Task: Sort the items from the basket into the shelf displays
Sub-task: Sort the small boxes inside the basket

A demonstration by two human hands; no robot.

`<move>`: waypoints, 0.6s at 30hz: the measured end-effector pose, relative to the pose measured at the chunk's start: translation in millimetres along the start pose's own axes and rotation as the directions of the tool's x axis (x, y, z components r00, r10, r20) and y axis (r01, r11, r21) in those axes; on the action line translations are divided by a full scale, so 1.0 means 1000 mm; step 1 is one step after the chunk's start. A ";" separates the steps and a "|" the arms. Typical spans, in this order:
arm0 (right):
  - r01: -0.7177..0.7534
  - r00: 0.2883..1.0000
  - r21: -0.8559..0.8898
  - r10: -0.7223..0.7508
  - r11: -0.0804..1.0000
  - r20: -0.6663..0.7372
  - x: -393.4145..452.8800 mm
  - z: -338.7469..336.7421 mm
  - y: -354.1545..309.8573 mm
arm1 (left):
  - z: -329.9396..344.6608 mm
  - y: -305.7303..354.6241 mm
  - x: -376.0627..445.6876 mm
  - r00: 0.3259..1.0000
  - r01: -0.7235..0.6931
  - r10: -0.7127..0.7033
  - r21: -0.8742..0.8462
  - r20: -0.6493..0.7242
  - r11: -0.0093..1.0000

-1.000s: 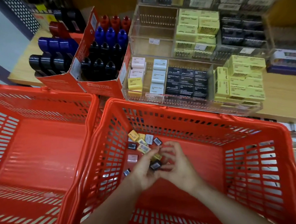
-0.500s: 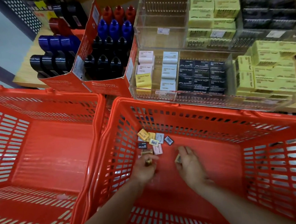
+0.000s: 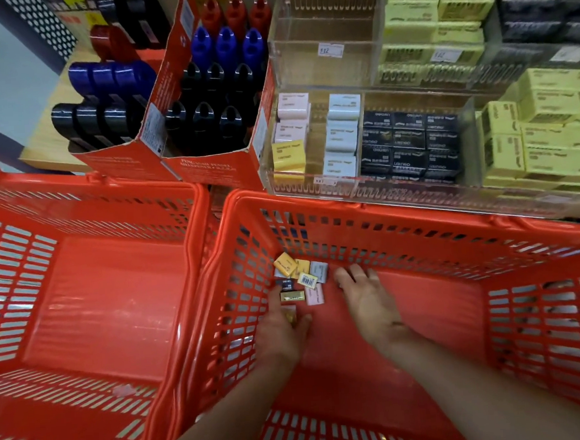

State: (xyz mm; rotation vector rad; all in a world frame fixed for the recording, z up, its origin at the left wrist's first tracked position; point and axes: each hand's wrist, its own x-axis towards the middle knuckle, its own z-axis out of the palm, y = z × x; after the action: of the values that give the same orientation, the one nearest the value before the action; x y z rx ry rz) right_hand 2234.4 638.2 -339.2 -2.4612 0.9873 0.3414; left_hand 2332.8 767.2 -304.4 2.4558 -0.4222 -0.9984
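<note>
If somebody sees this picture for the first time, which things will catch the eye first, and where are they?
First come the two red baskets: the left basket holds nothing visible, while the right basket has a cluster of small boxes in its far left corner. Both hands reach in there: the left hand holds a small yellowish item, and the right hand lies open beside the cluster. Behind, clear shelf bins hold matching pastel and black boxes.

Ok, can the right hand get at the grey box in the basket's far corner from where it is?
Probably yes. The right hand lies flat on the basket floor, fingertips just beside the grey box, with nothing between them. The left hand sits nearer, off to the side.
</note>
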 end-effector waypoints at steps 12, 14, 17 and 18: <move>0.050 0.994 0.319 -0.017 0.947 -0.106 0.010 -0.010 -0.037 | -0.001 0.022 0.013 0.999 -0.039 0.045 0.385 -0.008 0.922; 0.010 0.998 0.250 0.005 0.968 -0.060 0.014 -0.006 -0.043 | 0.002 0.021 0.011 0.999 -0.026 0.039 0.431 -0.022 0.902; 0.025 1.000 0.171 -0.023 0.985 -0.017 0.017 -0.006 -0.040 | 0.000 0.022 0.010 0.999 -0.020 0.030 0.408 -0.017 0.913; 0.031 0.999 0.184 -0.028 0.982 -0.016 0.016 -0.008 -0.036 | -0.001 0.022 0.010 0.999 -0.033 0.035 0.377 0.002 0.926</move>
State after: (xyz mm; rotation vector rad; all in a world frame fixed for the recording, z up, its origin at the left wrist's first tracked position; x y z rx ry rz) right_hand 2271.4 647.8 -326.4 -2.3106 0.9423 0.2142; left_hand 2338.3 744.4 -297.9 2.7766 -0.7112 -0.9695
